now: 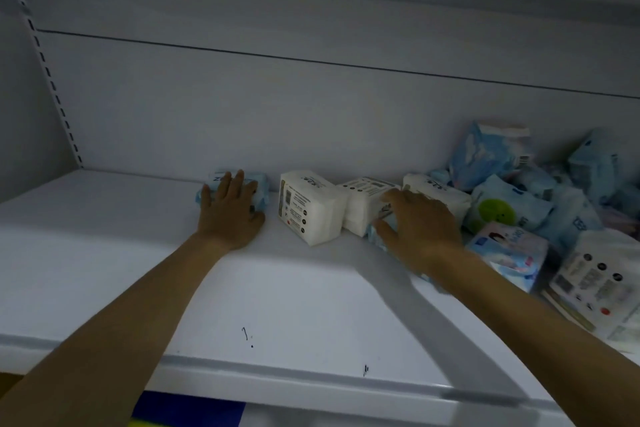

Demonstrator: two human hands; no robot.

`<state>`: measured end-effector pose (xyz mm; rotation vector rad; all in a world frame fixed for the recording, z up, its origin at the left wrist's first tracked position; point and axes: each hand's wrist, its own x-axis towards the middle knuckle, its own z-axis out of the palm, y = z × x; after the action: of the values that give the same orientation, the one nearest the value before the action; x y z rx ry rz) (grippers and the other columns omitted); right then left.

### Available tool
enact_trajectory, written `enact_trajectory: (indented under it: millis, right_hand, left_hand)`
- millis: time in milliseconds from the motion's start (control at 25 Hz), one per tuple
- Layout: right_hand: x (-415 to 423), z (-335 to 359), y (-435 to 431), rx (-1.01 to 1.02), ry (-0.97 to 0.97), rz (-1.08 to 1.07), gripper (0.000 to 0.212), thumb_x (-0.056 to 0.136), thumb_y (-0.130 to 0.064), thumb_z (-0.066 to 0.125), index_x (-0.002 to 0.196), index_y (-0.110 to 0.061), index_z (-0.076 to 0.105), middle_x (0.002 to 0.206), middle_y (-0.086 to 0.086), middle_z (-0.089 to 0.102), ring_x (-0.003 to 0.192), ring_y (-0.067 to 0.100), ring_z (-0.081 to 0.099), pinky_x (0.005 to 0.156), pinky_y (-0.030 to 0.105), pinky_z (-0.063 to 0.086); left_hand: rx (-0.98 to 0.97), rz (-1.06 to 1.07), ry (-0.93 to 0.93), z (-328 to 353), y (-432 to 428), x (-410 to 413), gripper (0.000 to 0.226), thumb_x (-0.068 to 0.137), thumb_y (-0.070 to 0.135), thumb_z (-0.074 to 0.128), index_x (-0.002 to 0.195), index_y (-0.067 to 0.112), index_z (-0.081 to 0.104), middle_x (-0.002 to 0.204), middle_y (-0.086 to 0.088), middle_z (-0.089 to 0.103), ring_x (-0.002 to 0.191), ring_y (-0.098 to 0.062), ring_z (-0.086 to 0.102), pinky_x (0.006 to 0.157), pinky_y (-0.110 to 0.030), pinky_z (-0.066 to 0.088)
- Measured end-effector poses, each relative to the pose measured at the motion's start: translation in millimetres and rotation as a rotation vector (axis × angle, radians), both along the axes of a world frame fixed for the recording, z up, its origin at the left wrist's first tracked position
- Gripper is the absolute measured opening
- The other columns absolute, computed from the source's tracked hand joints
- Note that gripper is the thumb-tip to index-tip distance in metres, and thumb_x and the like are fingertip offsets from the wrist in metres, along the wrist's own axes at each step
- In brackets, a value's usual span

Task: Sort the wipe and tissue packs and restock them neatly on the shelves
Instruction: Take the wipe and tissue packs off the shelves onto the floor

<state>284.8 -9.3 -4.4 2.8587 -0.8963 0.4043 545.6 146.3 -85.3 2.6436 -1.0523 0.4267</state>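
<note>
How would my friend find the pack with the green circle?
Look at the white shelf and go to the messy heap of packs at its right end. Just right of the right hand lies a pale blue pack. It alone has a round bright green patch on its front.

The shelf (104, 253) is white; the tissue packs (311, 208) white with black print; the wipe packs (491, 152) pale blue.
</note>
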Motion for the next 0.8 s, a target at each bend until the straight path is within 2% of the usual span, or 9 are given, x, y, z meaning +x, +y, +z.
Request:
enact_trajectory:
  millis: [120,240,360,440,520,600,680,800]
  right_hand:
    - [-8.5,-22.7,-10.5,0.116,0.209,-0.146,0.064,0.094,-0.055,0.043,0.143,-0.016,0.029,0.14,0.01,0.043,0.125,0.027,0.045,0.1,0.039,0.04]
    - [-4.9,-34.7,-15.4,0.019,0.235,-0.143,0.048,0.102,-0.04,0.034,0.141,-0.014,0.031,0.139,0.012,0.045,0.124,0.029,0.046,0.098,0.039,0.042]
    - [-6.2,-10.2,-8.1,0.074,0.068,-0.143,0.041,0.104,-0.037,0.026,0.138,-0.016,0.037,0.131,0.011,0.055,0.114,0.028,0.056,0.087,0.036,0.046]
    - [-16.9,-3.1,6.1,0.112,-0.147,-0.092,0.046,0.104,-0.039,0.025,0.141,-0.017,0.037,0.127,0.011,0.058,0.109,0.029,0.059,0.084,0.036,0.047]
    - [-34.8,-13.9,35.9,0.049,-0.415,0.119,0.045,0.101,-0.038,0.033,0.137,-0.014,0.047,0.116,0.012,0.065,0.097,0.027,0.065,0.078,0.038,0.054]
    - [-48.7,-37.8,59.3,-0.057,-0.402,0.295,0.043,0.093,-0.037,0.045,0.127,-0.014,0.057,0.116,0.008,0.067,0.097,0.023,0.067,0.081,0.037,0.055]
    - [-54.2,-55.7,68.0,-0.104,-0.26,0.359,0.048,0.084,-0.054,0.05,0.118,-0.02,0.06,0.116,0.001,0.066,0.1,0.018,0.064,0.085,0.033,0.05]
    - [-40.4,-57.3,72.3,-0.055,-0.204,0.264,0.079,0.075,-0.085,0.032,0.113,-0.022,0.059,0.105,-0.003,0.061,0.09,0.016,0.057,0.076,0.03,0.045]
  left_hand:
    - [-0.064,-0.015,-0.027,-3.8,-2.7,5.0,0.053,0.094,0.032,0.048,0.144,0.018,0.038,0.158,-0.006,0.023,0.147,-0.026,0.014,0.114,-0.056,0.006]
    - [-0.092,-0.022,-0.054,-6.1,-1.9,6.7,0.048,0.094,0.029,0.05,0.14,0.016,0.044,0.153,-0.005,0.036,0.143,-0.027,0.025,0.114,-0.057,0.011]
    - [-0.116,0.002,-0.027,-5.9,-2.0,6.5,0.053,0.093,0.031,0.051,0.143,0.016,0.04,0.149,-0.006,0.04,0.14,-0.025,0.03,0.114,-0.056,0.01]
    - [-0.153,0.02,-0.053,-8.2,-1.8,5.0,0.056,0.09,0.03,0.055,0.142,0.013,0.041,0.145,-0.007,0.045,0.138,-0.027,0.034,0.113,-0.057,0.008]
    - [-0.152,0.012,-0.085,-10.6,-1.6,5.6,0.053,0.089,0.03,0.056,0.138,0.012,0.047,0.142,-0.008,0.047,0.135,-0.028,0.037,0.113,-0.057,0.013]
    - [-0.145,-0.006,-0.081,-10.3,-2.0,8.7,0.049,0.09,0.031,0.055,0.135,0.011,0.05,0.143,-0.009,0.046,0.136,-0.029,0.036,0.112,-0.055,0.016]
    - [-0.15,-0.024,-0.069,-10.7,-3.5,10.0,0.047,0.093,0.033,0.053,0.133,0.009,0.051,0.146,-0.011,0.043,0.14,-0.03,0.031,0.114,-0.055,0.013]
    - [-0.142,-0.002,-0.05,-8.0,-6.5,7.4,0.045,0.098,0.039,0.041,0.131,0.011,0.052,0.143,-0.012,0.046,0.138,-0.03,0.032,0.115,-0.055,0.011]
